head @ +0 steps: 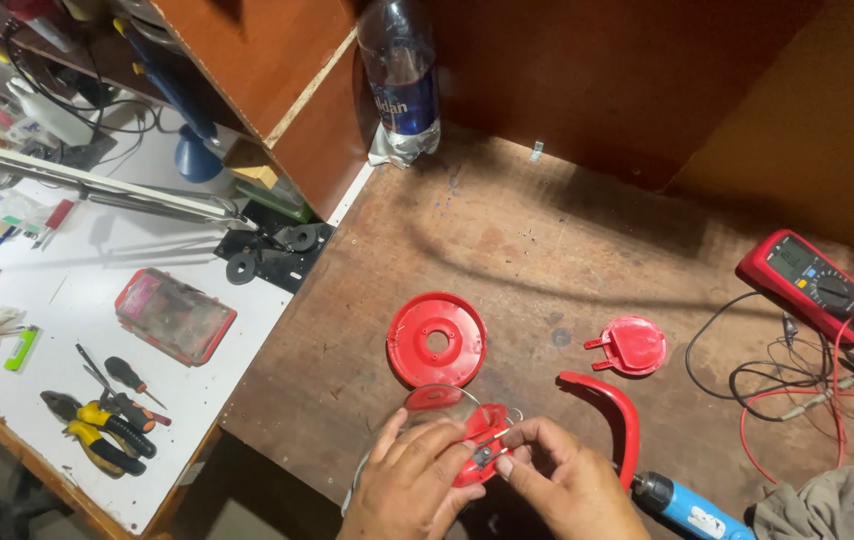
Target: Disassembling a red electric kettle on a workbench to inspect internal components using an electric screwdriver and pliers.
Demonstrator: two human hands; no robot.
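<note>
Red disc (437,340), curved handle (615,410), multimeter (809,280)

Red multimeter (813,284) sits far right on the counter (547,250) (leads tangled beside it), pliers (97,430) and screwdrivers (132,380) far left.

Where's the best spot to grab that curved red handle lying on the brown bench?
Probably at the middle of the curved red handle, pinching across its narrow width from above. It lies flat on the brown bench with the arc clear on both sides; its lower end runs close to the right hand and the blue tool.
</note>
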